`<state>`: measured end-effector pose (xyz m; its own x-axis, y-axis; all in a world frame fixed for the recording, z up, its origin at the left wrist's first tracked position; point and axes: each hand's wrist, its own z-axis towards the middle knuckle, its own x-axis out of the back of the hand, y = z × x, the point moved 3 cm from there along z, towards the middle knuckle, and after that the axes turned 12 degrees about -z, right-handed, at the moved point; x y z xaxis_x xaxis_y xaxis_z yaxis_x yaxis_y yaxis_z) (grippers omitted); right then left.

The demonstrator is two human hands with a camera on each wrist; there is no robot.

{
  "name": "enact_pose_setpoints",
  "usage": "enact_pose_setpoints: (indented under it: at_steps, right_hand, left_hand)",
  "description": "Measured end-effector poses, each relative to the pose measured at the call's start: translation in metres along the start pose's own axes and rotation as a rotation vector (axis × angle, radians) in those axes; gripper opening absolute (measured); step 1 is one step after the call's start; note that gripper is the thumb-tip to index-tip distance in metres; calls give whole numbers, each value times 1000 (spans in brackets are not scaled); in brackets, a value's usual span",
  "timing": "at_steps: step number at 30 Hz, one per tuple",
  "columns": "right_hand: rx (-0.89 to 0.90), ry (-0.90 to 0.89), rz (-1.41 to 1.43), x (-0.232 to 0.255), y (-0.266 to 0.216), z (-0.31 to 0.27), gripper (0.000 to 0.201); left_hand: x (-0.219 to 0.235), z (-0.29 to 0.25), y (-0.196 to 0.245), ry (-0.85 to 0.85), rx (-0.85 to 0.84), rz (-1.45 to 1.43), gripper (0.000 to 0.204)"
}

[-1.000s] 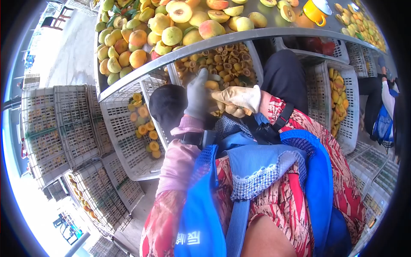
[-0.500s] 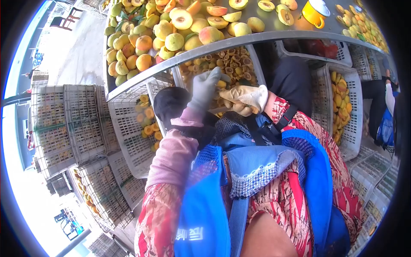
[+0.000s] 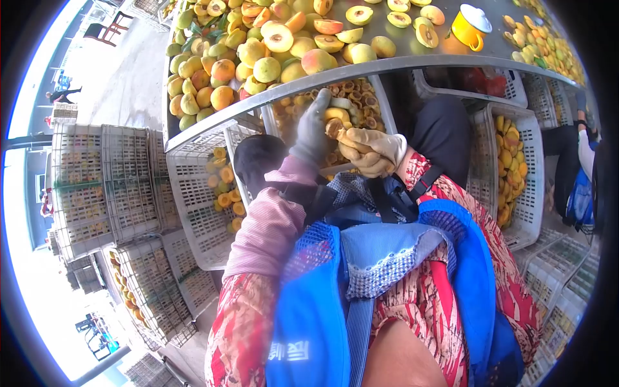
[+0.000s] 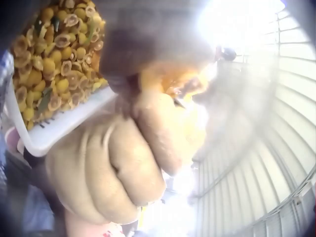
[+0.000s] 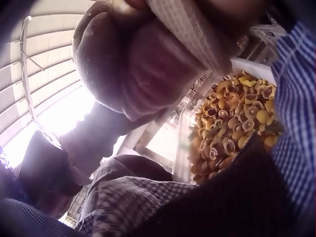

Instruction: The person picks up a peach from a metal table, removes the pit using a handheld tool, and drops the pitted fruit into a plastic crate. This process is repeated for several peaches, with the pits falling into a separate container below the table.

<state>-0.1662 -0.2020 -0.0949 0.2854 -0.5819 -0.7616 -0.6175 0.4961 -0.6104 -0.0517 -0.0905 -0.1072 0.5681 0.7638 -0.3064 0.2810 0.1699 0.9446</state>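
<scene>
Before the lap, my left hand (image 3: 312, 129), in a grey glove, grips a yellow peach half (image 3: 336, 115). My right hand (image 3: 369, 152) wears a beige glove and meets it from the right. Its thumb and forefinger pinch a brown-centred peach piece (image 3: 333, 128) against that half. In the left wrist view the right fingers (image 4: 126, 163) are curled tightly, and wet orange flesh (image 4: 170, 81) shows above the thumb. A small dark pointed tip (image 4: 179, 101) shows there; I cannot tell what it belongs to. Below both hands stands a crate of cut peach pieces (image 5: 232, 128).
A metal-edged table (image 3: 361, 68) ahead bears whole and halved peaches (image 3: 266, 69) and a yellow enamel mug (image 3: 469, 29). White crates with peach halves stand left (image 3: 193, 213) and right (image 3: 532, 174). Stacked crates (image 3: 80, 187) rise further left. Another person (image 3: 580, 180) is at the far right.
The left hand has turned, so the yellow half now shows more plainly beside its fingers. A brown piece has come into view at the right fingertips. The view has shifted slightly.
</scene>
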Motion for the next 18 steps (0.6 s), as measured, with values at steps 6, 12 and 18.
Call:
enact_pose_setpoints:
  at_steps: [6, 12, 18]
  right_hand:
    - [50, 331, -93, 4, -7, 2, 44]
    - [-31, 737, -368, 34, 15, 23, 39]
    - [-94, 702, -427, 16, 11, 40, 29]
  left_hand:
    - [29, -7, 12, 133, -433, 556, 53]
    - [90, -47, 102, 668, -249, 865, 40]
    - [132, -6, 138, 512, -598, 1356, 46]
